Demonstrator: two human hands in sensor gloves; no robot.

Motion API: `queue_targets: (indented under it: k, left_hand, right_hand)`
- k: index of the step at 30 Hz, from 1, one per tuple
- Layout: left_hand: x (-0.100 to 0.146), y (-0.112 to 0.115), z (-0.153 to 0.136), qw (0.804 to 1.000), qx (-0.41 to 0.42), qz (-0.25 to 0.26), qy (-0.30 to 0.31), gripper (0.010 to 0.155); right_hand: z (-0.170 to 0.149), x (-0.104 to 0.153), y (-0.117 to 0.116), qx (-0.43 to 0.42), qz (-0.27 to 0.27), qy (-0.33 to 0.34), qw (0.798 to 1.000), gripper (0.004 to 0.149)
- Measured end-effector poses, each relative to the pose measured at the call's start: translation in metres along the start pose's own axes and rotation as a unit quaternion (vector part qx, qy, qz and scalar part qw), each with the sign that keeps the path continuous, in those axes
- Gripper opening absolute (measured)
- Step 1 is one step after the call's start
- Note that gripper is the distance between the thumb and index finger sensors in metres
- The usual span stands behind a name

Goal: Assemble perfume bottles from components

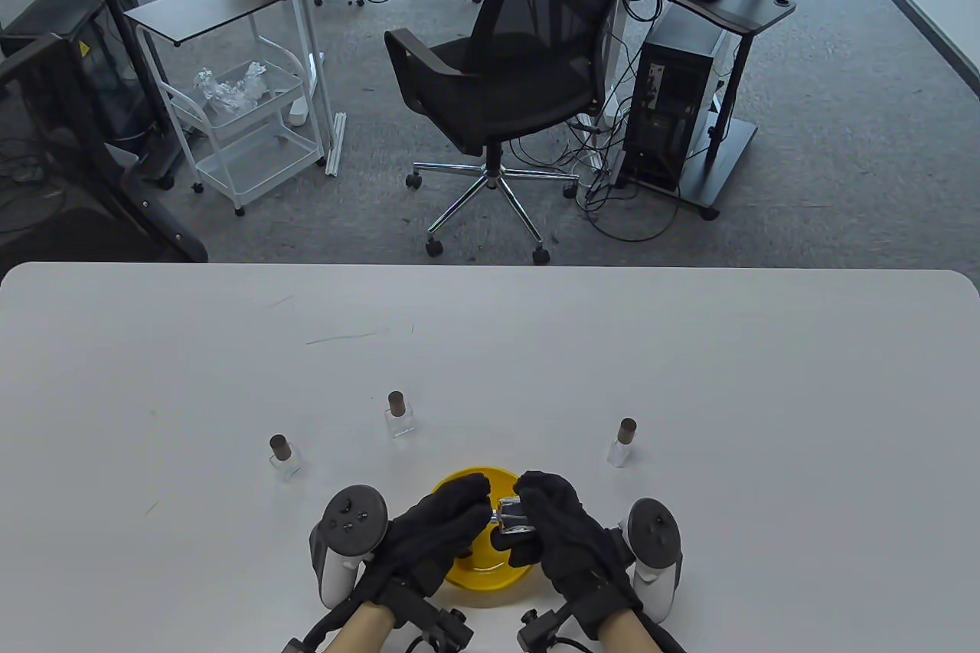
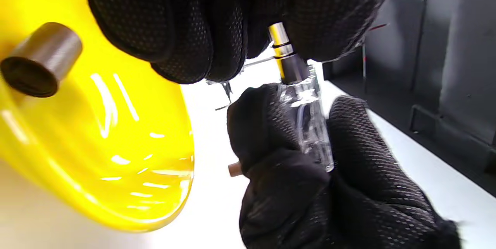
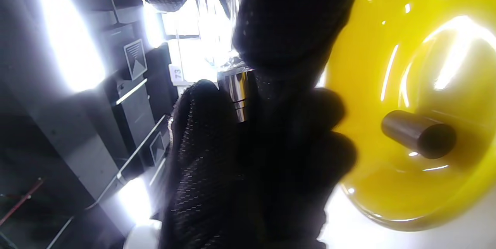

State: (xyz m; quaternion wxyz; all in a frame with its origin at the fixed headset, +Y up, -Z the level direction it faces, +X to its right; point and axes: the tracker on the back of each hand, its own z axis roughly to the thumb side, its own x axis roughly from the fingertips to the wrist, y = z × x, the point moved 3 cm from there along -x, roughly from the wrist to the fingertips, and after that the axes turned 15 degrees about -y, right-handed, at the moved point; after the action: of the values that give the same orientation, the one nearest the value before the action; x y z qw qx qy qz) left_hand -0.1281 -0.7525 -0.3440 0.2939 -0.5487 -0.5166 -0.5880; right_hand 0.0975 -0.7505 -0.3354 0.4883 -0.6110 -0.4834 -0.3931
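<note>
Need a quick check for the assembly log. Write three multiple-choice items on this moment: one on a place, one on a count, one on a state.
1. Where does the loose dark cap lie?
A. in the yellow bowl
B. on the chair
C. on the bare table

2. How many capped bottles stand on the table?
A. one
B. three
C. five

3. What does the right hand hold?
A. nothing
B. the bowl
C. a clear glass bottle

Answers: 1 A, both wrist views show it inside; 2 B, the table view shows three apart; 3 C, its grip closes on the glass.
</note>
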Motion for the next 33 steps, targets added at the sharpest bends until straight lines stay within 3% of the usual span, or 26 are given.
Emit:
queue_targets:
  k: [6,21,30,33]
  left_hand:
    - [0.003,0.001,0.009,1.0,-0.014,0.003,0.027,0.048]
    - [0.023,0.002,0.035,0.981,-0.107,0.105,0.127,0.041]
    - [0.021,0.005,0.036,0.981,-0.105,0.092,0.136,0.034]
    - [0.017,0.006,0.034,0.986,-0.084,0.059,0.129,0.035]
  right_hand:
    - [0.002,0.0,0.001,0.009,0.0,0.0,1.0,0.046]
    - [-0.001,0.0,0.007,0.035,0.01,-0.04,0.999,0.05]
    - [-0.005,0.0,0.01,0.031,0.017,-0.066,0.997,0.051]
    - [-0.007,-0.001,0.009,0.008,0.018,-0.068,0.997,0.051]
